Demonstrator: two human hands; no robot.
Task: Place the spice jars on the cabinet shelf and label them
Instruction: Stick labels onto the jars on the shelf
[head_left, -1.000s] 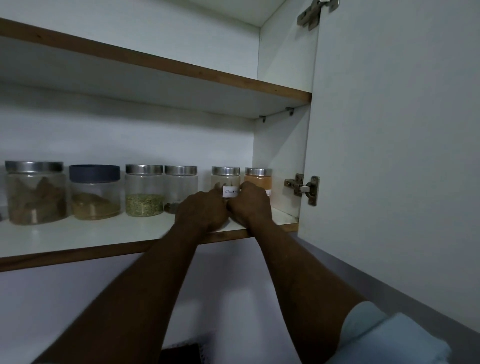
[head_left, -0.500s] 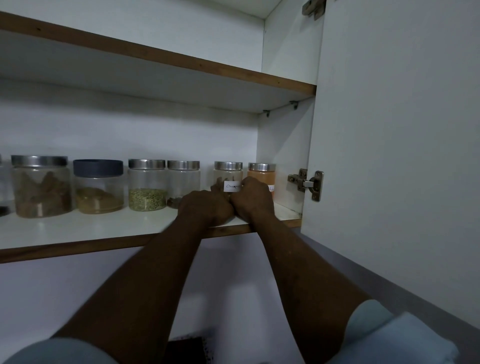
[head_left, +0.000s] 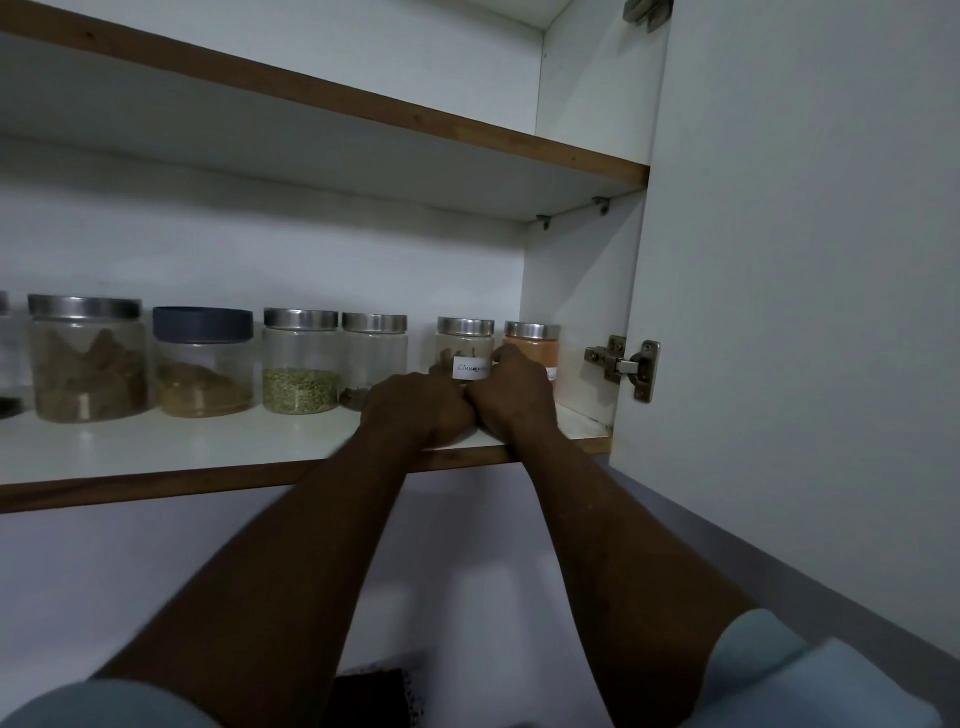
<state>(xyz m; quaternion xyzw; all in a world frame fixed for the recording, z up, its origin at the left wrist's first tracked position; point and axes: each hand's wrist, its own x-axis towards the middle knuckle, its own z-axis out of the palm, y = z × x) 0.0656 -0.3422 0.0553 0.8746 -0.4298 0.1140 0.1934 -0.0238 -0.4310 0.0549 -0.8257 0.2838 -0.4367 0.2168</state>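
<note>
Several spice jars stand in a row on the white cabinet shelf (head_left: 156, 449). Both my hands reach a small steel-lidded jar (head_left: 465, 335) near the right end. A white paper label (head_left: 470, 369) with handwriting sits on its front. My left hand (head_left: 421, 410) holds the jar's left side, its thumb against the glass by the label's left edge. My right hand (head_left: 511, 392) presses the label's right edge with curled fingers. Just to the right stands an orange-powder jar (head_left: 532, 345), with a bit of a label showing behind my right hand.
Leftward along the shelf stand a jar with dark bits (head_left: 374, 353), a green-seed jar (head_left: 300, 364), a dark-lidded brown-powder jar (head_left: 202, 364) and a large jar of brown pieces (head_left: 85, 358). The open cabinet door (head_left: 805, 312) with its hinge (head_left: 626, 366) stands at right.
My hands stay on the same jar; the label shows slightly more of its writing. The camera has moved closer and tilted a little.
</note>
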